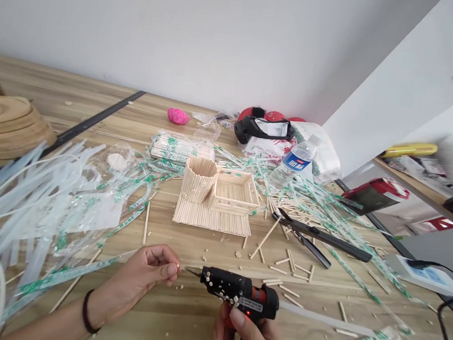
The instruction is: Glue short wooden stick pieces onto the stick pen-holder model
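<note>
In my right hand [253,335] is a black hot glue gun [227,287], its red light lit and a clear glue stick [328,320] sticking out of the back. Its metal nozzle points left at the fingertips of my left hand [153,270]. Those fingers are pinched on a tiny pale piece of wood [177,266], close to the nozzle tip. Beyond both hands stands a small model made of wooden sticks: a flat base [213,221] carrying a round cup-like wall [199,180] and a railed rectangular box [235,192].
Loose cut sticks [292,262] and black-handled scissors [316,237] lie right of the model. A water bottle [295,163] stands behind them. Clear glue sticks [46,206] and plastic wrappers cover the left. Pink yarn [178,115] and wrapped stick bundles [180,148] are farther back.
</note>
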A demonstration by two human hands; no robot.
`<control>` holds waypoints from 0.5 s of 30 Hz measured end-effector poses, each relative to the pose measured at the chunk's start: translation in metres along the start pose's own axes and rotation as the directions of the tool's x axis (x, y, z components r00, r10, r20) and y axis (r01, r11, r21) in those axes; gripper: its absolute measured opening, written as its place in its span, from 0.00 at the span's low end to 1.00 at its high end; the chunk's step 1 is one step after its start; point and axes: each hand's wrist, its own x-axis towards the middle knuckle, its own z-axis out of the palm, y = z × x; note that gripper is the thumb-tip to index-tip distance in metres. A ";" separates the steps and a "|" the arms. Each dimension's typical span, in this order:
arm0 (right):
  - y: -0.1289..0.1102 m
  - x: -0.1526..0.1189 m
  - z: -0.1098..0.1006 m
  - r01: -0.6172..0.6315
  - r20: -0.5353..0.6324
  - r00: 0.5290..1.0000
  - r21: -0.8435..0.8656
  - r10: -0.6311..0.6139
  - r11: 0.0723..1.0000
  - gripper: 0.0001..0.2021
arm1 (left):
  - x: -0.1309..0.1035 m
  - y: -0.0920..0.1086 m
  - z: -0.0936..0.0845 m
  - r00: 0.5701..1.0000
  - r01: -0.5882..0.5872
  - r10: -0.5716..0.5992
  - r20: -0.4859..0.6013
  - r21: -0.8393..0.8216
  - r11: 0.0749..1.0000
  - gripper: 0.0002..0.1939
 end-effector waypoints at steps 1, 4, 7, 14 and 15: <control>0.003 0.002 0.000 -0.002 0.017 1.000 -0.018 0.002 1.000 0.25 | 0.000 0.001 0.000 1.000 0.005 -0.005 -0.002 0.001 1.000 0.13; 0.011 0.006 0.001 -0.008 0.030 0.999 -0.096 0.011 0.995 0.25 | 0.000 0.002 0.000 1.000 0.009 -0.009 -0.009 0.014 1.000 0.11; 0.018 0.006 0.000 -0.019 -0.020 1.000 -0.127 0.016 0.992 0.26 | 0.000 0.004 0.001 1.000 0.014 -0.014 -0.010 0.033 0.999 0.11; 0.024 0.007 0.000 -0.005 -0.056 0.998 -0.118 -0.002 0.993 0.26 | 0.003 0.006 0.005 1.000 -0.003 0.003 -0.001 0.066 0.998 0.13; 0.024 0.007 0.000 0.000 -0.061 0.998 -0.116 -0.007 0.993 0.26 | 0.002 0.007 0.005 1.000 0.001 0.000 -0.009 0.067 0.998 0.12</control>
